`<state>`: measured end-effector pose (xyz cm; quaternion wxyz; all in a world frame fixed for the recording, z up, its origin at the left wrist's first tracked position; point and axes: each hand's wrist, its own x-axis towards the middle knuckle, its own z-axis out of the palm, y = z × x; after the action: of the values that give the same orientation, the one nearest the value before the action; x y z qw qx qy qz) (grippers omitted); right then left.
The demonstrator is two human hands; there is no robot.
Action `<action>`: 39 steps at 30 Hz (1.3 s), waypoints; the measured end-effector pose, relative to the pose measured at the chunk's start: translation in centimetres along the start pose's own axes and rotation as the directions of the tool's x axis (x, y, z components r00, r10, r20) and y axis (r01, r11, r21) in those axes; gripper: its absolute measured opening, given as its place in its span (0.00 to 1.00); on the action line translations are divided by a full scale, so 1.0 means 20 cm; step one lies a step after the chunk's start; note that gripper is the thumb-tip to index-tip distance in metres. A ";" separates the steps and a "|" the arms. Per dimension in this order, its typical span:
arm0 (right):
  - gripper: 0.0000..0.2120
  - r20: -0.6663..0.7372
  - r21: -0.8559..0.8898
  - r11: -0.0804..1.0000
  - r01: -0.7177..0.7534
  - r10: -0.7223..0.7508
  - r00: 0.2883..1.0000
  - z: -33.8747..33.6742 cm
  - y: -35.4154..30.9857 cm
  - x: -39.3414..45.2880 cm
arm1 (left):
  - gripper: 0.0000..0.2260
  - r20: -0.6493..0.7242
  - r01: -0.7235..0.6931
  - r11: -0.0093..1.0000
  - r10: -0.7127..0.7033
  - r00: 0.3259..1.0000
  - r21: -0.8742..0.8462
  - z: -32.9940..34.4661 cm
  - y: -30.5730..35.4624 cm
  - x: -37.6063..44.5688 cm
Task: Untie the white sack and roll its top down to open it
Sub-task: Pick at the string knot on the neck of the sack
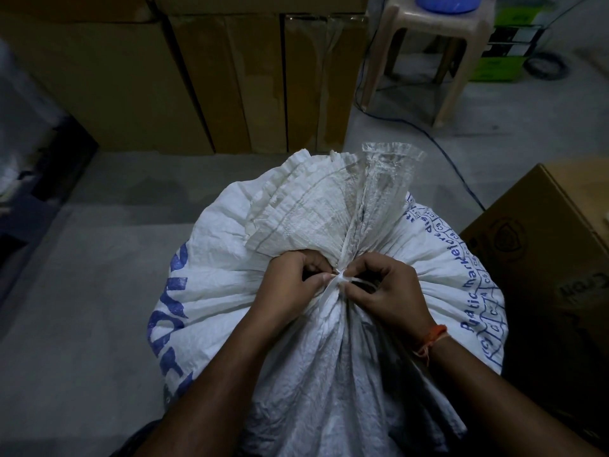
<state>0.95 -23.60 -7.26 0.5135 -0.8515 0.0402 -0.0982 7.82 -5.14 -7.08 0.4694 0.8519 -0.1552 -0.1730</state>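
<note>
Two hands pick "marketed"-printed sack's knot.

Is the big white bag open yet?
Not yet. Nothing looks finished: the white sack is bunched shut by its tie. The left hand and right hand are picking at the knot. Left to do: get it loose, then roll the top down.

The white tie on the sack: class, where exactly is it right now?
In the head view, the white tie sits just below centre, cinching the white sack at its gathered neck, between the left hand and right hand.
</note>
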 end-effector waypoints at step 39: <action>0.08 0.100 -0.438 0.843 0.313 -0.300 0.949 -0.06 -0.09 0.01 | 0.07 -0.142 -0.034 0.998 0.025 0.990 -0.059 0.00 0.11 -0.06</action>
<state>0.85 -23.85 -5.05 0.2813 -0.9435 -0.0817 -0.1550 6.50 -5.78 -5.02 0.5076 0.8448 -0.1286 -0.1100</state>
